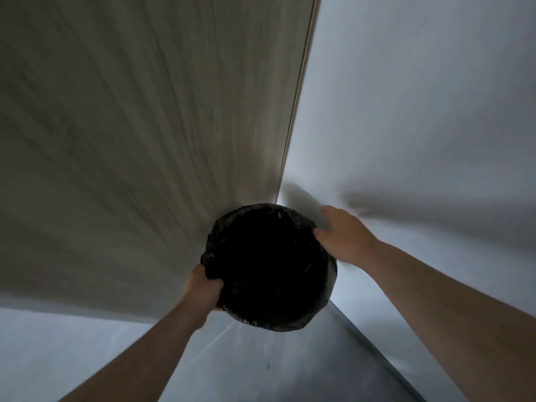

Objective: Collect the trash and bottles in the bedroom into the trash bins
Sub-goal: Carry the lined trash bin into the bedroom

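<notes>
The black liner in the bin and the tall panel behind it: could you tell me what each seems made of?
The liner: thin glossy plastic film, by its crinkled edge and small highlights. The panel: wood or wood-look laminate, matte, by the long streaky grain; the blur leaves real wood or print open.

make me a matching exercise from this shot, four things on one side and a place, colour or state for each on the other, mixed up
1 left hand
2 right hand
3 bin liner
4 wood-grain panel

a black
b at the liner's far right rim
c pale brown, fills the upper left of the view
d grips the liner's near left rim

Pairs: 1-d, 2-b, 3-a, 4-c
</notes>
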Demonstrator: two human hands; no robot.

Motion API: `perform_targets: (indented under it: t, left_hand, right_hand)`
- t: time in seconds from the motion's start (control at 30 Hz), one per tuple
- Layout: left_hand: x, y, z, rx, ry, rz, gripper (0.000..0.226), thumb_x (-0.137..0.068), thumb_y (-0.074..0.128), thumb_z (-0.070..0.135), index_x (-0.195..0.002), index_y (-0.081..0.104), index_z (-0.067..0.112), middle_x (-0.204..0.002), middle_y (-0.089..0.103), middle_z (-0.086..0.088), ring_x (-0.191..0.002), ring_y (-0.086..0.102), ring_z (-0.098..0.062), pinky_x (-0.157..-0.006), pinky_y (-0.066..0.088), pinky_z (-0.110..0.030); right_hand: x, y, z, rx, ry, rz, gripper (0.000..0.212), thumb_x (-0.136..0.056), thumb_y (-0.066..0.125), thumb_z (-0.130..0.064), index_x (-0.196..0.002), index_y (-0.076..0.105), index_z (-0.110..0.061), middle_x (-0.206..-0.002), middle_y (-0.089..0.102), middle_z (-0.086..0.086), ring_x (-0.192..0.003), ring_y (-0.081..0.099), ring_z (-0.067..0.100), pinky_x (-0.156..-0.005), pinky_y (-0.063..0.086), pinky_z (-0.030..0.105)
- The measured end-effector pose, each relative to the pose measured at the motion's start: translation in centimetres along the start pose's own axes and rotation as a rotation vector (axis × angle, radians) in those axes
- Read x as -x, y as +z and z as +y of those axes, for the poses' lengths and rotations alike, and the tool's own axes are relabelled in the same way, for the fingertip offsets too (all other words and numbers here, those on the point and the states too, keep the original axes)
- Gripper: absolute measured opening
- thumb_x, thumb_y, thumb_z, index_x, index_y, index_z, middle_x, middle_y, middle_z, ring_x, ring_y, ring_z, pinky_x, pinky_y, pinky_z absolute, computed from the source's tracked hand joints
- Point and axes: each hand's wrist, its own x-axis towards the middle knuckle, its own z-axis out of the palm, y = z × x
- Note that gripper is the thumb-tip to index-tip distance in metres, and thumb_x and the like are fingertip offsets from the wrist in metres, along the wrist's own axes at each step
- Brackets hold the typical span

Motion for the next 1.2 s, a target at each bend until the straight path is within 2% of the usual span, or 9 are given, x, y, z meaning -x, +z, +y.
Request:
perform_targets:
  t: [0.07, 0.13, 0.23, 0.37, 0.47, 0.6, 0.9, 1.07, 1.2]
  left_hand:
    - [4.3, -1.8, 3.6, 0.001, 0.032, -0.006, 0.029, -0.079, 0.049, -0.005, -0.107, 0.056, 0.003, -0.086, 0.065, -0.017, -0.07, 0.066, -0.032, -0.046, 0.055, -0.035]
    - [8.7, -3.4, 7.0, 0.005, 0.069, -0.009, 0.021, -0.079, 0.049, -0.006, -0.098, 0.057, 0.001, -0.079, 0.063, -0.018, -0.064, 0.064, -0.031, -0.045, 0.052, -0.032]
    - [15.2, -5.9, 11.3, -0.02, 0.104, 0.016, 0.018, -0.077, 0.052, -0.004, -0.094, 0.057, -0.002, -0.077, 0.062, -0.019, -0.062, 0.065, -0.031, -0.045, 0.053, -0.033]
    - [24.0, -9.0, 14.8, -0.042, 0.153, 0.093, 0.006, -0.08, 0.054, -0.001, -0.082, 0.052, 0.005, -0.075, 0.056, -0.012, -0.064, 0.057, -0.022, -0.045, 0.05, -0.026]
    - [30.5, -12.0, 15.4, -0.016, 0.136, 0.17, 0.01, -0.079, 0.053, 0.002, -0.088, 0.055, 0.003, -0.088, 0.062, -0.021, -0.081, 0.064, -0.034, -0.065, 0.058, -0.046]
    - [39.3, -15.9, 13.5, 0.045, 0.062, 0.317, 0.009, -0.083, 0.05, 0.003, -0.092, 0.052, 0.004, -0.09, 0.061, -0.019, -0.078, 0.065, -0.032, -0.056, 0.059, -0.042]
    - [53.7, -27.2, 5.0, 0.166, -0.046, 0.638, 0.005, -0.083, 0.051, 0.004, -0.088, 0.051, 0.004, -0.076, 0.056, -0.014, -0.062, 0.059, -0.025, -0.044, 0.053, -0.031]
    - [61.3, -35.4, -0.7, 0.199, -0.102, 0.841, 0.012, -0.08, 0.053, 0.009, -0.089, 0.052, 0.002, -0.087, 0.062, -0.021, -0.077, 0.065, -0.035, -0.056, 0.058, -0.046]
    - [66.6, -41.8, -5.3, 0.308, -0.118, 0.931, 0.018, -0.084, 0.051, 0.006, -0.097, 0.051, -0.006, -0.078, 0.057, -0.017, -0.064, 0.06, -0.027, -0.046, 0.052, -0.032]
  right_hand:
    - [2.5, -2.7, -1.6, -0.035, 0.058, 0.0, 0.038, -0.093, 0.049, -0.028, -0.126, 0.05, -0.008, -0.127, 0.055, 0.014, -0.121, 0.05, 0.032, -0.093, 0.041, 0.035]
    - [5.1, -5.5, -3.0, -0.069, 0.067, 0.062, 0.015, -0.095, 0.047, -0.027, -0.095, 0.055, -0.014, -0.095, 0.058, 0.007, -0.105, 0.057, 0.033, -0.076, 0.04, 0.032]
    - [9.6, -9.2, -5.1, -0.14, 0.032, 0.172, 0.023, -0.094, 0.046, -0.02, -0.071, 0.05, -0.017, -0.066, 0.051, -0.005, -0.077, 0.056, 0.027, -0.058, 0.032, 0.03]
    - [16.8, -13.0, -7.8, -0.195, -0.069, 0.315, 0.021, -0.088, 0.047, -0.01, -0.075, 0.059, -0.021, -0.066, 0.06, -0.004, -0.067, 0.057, 0.02, -0.051, 0.037, 0.026]
    - [22.1, -14.5, -10.3, -0.234, -0.149, 0.326, 0.027, -0.086, 0.047, -0.007, -0.084, 0.066, -0.027, -0.072, 0.066, -0.006, -0.067, 0.058, 0.012, -0.055, 0.041, 0.019]
    - [28.0, -14.9, -14.8, -0.24, -0.285, 0.208, 0.032, -0.089, 0.048, -0.01, -0.099, 0.071, -0.028, -0.084, 0.068, -0.011, -0.076, 0.058, 0.015, -0.059, 0.041, 0.021]
    - [37.4, -9.8, -28.2, -0.233, -0.603, -0.011, 0.025, -0.086, 0.05, -0.004, -0.101, 0.07, -0.009, -0.093, 0.073, 0.012, -0.086, 0.064, 0.034, -0.065, 0.046, 0.036]
    - [42.7, -3.6, -37.8, -0.2, -0.747, -0.148, 0.023, -0.081, 0.044, -0.005, -0.094, 0.063, -0.007, -0.083, 0.071, 0.01, -0.081, 0.064, 0.031, -0.071, 0.054, 0.041]
    - [47.7, 1.1, -45.7, -0.116, -0.895, -0.183, 0.02, -0.082, 0.041, -0.009, -0.087, 0.06, -0.006, -0.077, 0.066, 0.013, -0.078, 0.062, 0.03, -0.058, 0.046, 0.039]
